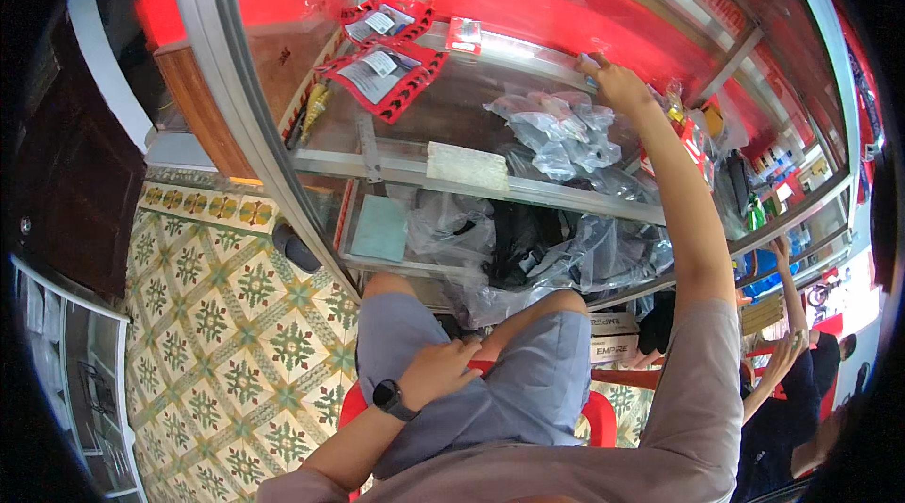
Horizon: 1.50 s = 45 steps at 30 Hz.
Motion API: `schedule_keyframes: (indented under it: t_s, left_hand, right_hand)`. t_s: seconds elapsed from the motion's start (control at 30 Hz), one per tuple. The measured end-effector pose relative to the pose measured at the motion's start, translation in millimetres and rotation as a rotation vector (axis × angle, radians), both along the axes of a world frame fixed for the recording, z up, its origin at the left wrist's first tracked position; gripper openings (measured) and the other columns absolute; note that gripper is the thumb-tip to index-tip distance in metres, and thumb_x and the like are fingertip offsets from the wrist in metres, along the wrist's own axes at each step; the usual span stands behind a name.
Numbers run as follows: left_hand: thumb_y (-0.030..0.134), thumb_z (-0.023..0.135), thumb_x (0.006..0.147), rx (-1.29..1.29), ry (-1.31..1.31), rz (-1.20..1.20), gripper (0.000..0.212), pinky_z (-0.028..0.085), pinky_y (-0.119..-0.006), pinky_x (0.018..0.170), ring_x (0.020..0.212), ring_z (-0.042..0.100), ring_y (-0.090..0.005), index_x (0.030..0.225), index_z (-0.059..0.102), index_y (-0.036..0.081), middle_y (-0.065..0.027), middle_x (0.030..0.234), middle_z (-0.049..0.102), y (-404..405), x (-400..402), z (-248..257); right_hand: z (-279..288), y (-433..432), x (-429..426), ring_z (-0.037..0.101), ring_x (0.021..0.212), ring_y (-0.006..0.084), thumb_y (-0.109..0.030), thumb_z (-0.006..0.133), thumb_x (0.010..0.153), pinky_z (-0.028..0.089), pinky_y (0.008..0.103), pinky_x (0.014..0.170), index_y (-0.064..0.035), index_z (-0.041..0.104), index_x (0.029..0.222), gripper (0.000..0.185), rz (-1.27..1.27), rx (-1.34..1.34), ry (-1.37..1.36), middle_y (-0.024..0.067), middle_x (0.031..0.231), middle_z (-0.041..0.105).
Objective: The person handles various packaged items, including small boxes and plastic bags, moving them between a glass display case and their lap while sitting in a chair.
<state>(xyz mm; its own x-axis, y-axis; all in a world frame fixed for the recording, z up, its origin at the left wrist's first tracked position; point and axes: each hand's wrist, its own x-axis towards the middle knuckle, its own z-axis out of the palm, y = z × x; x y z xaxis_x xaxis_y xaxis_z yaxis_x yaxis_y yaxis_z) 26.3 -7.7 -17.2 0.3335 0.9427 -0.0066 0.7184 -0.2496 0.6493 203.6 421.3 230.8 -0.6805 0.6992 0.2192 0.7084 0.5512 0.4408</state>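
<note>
My right hand (621, 84) reaches to the rear of the upper glass shelf, its fingers closed on a small whitish item (587, 64) that they partly hide. My left hand (442, 370), below a black wristwatch (394, 398), rests on my lap with nothing in it. Beneath my right hand lies a heap of clear plastic bags (558, 128). Two red-edged packets (385, 79) with white labels lie at the left of that shelf, beside a small red and white packet (464, 35). A pale rectangular piece (466, 165) lies on the shelf's front rail.
The aluminium cabinet frame (495, 190) crosses in front of me. Dark items in plastic (523, 241) and a light blue sheet (380, 228) fill the lower shelf. Cartons (614, 349) stand beyond my knee. At right, another person (778, 390) reaches toward the cabinet. A dark slipper (295, 248) lies on the tiles.
</note>
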Motion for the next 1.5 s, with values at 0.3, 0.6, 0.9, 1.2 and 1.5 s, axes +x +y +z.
schedule_keyframes:
  t_s: [0.3, 0.6, 0.9, 1.2, 1.5]
  left_hand:
    - [0.038, 0.055, 0.087, 0.051, -0.048, -0.017, 0.043, 0.051, -0.044, 0.068, 0.082, 0.062, -0.0349, 0.119, 0.051, 0.011, -0.0161, 0.093, 0.061, 1, 3, -5]
    - [0.030, 0.060, 0.086, -0.044, -0.285, -0.062, 0.043, 0.050, -0.042, 0.078, 0.096, 0.060, -0.0356, 0.122, 0.050, 0.007, -0.0198, 0.112, 0.058, 9, 11, 16]
    - [0.020, 0.065, 0.085, 0.147, -1.156, 0.204, 0.065, 0.047, -0.035, 0.087, 0.104, 0.058, -0.0258, 0.137, 0.029, 0.001, -0.0153, 0.114, 0.058, 4, 7, 39]
    - [0.027, 0.063, 0.085, 0.045, -0.574, 0.278, 0.046, 0.047, -0.037, 0.085, 0.101, 0.055, -0.0250, 0.116, 0.039, 0.003, -0.0140, 0.101, 0.056, 1, -15, 39]
    - [0.048, 0.042, 0.092, 0.108, -1.483, 0.715, 0.046, 0.048, -0.040, 0.079, 0.091, 0.057, -0.0252, 0.110, 0.044, 0.006, -0.0129, 0.097, 0.056, 9, -11, 18]
  right_hand:
    - [-5, 50, 32, 0.062, 0.092, 0.0356, -0.006, 0.061, 0.077, 0.053, 0.0436, 0.076, -0.0116, 0.056, 0.115, 0.039, 0.238, -0.022, 0.347, 0.0199, 0.106, 0.062]
    - [7, -74, 47, 0.061, 0.083, 0.0132, -0.005, 0.052, 0.090, 0.059, 0.0298, 0.071, -0.0038, 0.049, 0.122, 0.033, 0.145, -0.776, 1.794, 0.0059, 0.097, 0.060]
    - [-143, -343, -9, 0.064, 0.091, 0.0213, 0.006, 0.049, 0.085, 0.062, 0.0356, 0.067, -0.0069, 0.049, 0.113, 0.031, 0.017, -1.741, 1.943, 0.0094, 0.104, 0.059]
    - [-255, -388, -42, 0.060, 0.102, 0.0237, -0.019, 0.036, 0.093, 0.055, 0.0463, 0.079, -0.0135, 0.041, 0.127, 0.035, -0.190, -2.762, 2.174, 0.0109, 0.118, 0.054]
    - [-279, -386, -29, 0.064, 0.081, 0.0236, -0.034, 0.054, 0.093, 0.058, 0.0361, 0.062, -0.0141, 0.046, 0.112, 0.029, -0.338, -2.430, 1.990, 0.0059, 0.089, 0.059]
